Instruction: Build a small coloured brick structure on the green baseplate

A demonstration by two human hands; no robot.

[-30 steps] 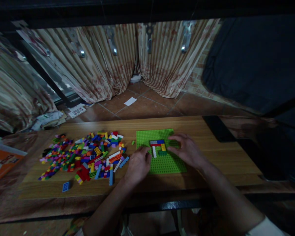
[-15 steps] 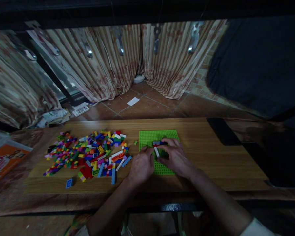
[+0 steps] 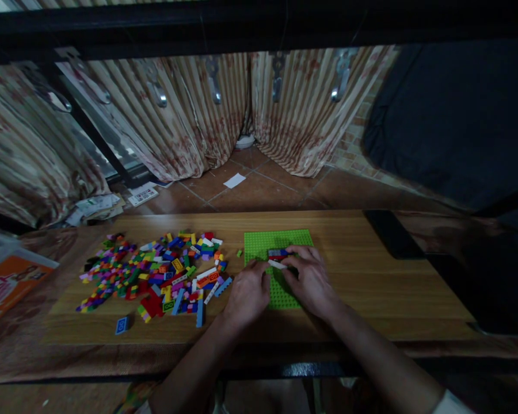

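Note:
A white brick (image 3: pixel 277 264) lies crosswise between my two hands, over the green baseplate (image 3: pixel 254 241). My left hand (image 3: pixel 249 290) has its fingertips closed at the brick's left end. My right hand (image 3: pixel 309 280) pinches the right end between thumb and fingers. Just behind the white brick, several dark bricks (image 3: pixel 277 252), grey, blue and red, sit on the baseplate. My right fingers partly cover them. The front left part of the baseplate is hidden behind my left hand.
Left of the baseplate spreads a large pile of mixed bricks (image 3: pixel 172 276). A blue brick (image 3: pixel 121 325) lies apart near the front edge, and a small green brick (image 3: pixel 239 253) beside the baseplate. Dark flat phone-like objects (image 3: pixel 392 233) lie at right. An orange-labelled box (image 3: pixel 15 282) stands far left.
The white brick has turned from slanting steeply to lying nearly crosswise. My right fingers have shifted along with it. The whole view has moved slightly.

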